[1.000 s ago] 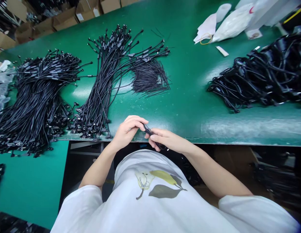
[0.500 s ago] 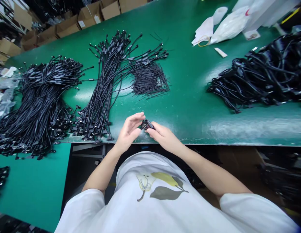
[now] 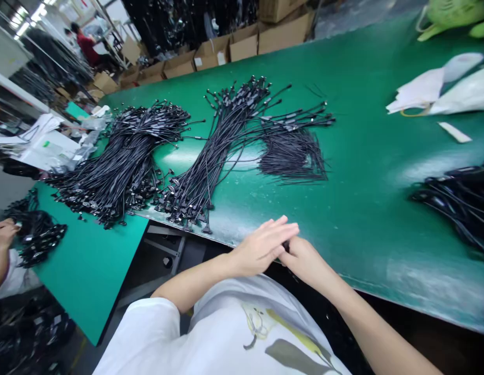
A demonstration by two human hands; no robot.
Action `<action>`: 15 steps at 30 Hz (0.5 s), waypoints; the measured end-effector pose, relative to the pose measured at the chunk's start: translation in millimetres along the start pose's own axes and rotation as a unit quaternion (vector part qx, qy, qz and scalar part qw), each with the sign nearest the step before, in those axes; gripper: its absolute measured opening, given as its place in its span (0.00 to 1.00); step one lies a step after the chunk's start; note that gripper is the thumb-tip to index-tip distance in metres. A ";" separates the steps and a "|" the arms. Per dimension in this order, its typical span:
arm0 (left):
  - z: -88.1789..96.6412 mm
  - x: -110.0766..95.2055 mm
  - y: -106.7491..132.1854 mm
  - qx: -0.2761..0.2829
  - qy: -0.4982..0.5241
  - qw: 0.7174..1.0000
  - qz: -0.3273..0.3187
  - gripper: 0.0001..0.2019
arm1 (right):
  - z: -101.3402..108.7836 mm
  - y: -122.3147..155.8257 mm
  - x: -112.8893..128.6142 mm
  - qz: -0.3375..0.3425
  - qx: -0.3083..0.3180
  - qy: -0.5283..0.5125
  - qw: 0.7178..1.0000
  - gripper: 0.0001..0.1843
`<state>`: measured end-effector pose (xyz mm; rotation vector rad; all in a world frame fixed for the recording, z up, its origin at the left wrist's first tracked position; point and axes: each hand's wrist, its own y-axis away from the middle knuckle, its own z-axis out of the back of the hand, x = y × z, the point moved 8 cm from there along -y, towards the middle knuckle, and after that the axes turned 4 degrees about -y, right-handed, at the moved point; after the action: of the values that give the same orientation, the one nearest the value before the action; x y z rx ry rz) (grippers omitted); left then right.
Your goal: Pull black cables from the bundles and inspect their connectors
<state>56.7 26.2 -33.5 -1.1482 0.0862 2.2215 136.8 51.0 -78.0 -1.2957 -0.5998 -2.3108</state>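
Black object (image 3: 286, 245), mostly hidden, in right hand (image 3: 306, 262)

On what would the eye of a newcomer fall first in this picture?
Probably on a broad heap of black cables at left on the green table, with a slimmer cable bundle right of it. By the near edge, the left hand and right hand meet, a small dark object mostly hidden between them. A light-green object stands out at top right.

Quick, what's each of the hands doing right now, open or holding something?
Left hand: open, nearly flat; its palm side is hidden.
Right hand: closed around a small black item, mostly hidden.
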 end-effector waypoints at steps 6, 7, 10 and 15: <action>-12.4 -5.7 -0.7 -0.017 -0.068 0.998 0.003 0.31 | 2.8 -3.5 -8.1 -0.011 -0.025 0.065 0.998 0.20; -11.8 -3.7 -1.6 -0.012 -0.063 0.998 -0.001 0.31 | 3.0 -3.0 -6.9 -0.007 -0.022 0.068 0.997 0.20; 20.5 17.6 -1.6 -0.073 -0.078 0.994 0.036 0.27 | 6.1 -0.6 -1.9 0.012 -0.017 0.037 0.999 0.17; 124.1 79.4 32.3 -0.259 -0.286 0.883 0.267 0.30 | 41.0 5.3 -24.0 -0.077 -0.073 -0.051 0.993 0.14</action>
<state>-83.5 81.0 -23.8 -0.7012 -0.5300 3.1226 179.2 73.1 -78.6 -1.4893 -0.5911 -2.4658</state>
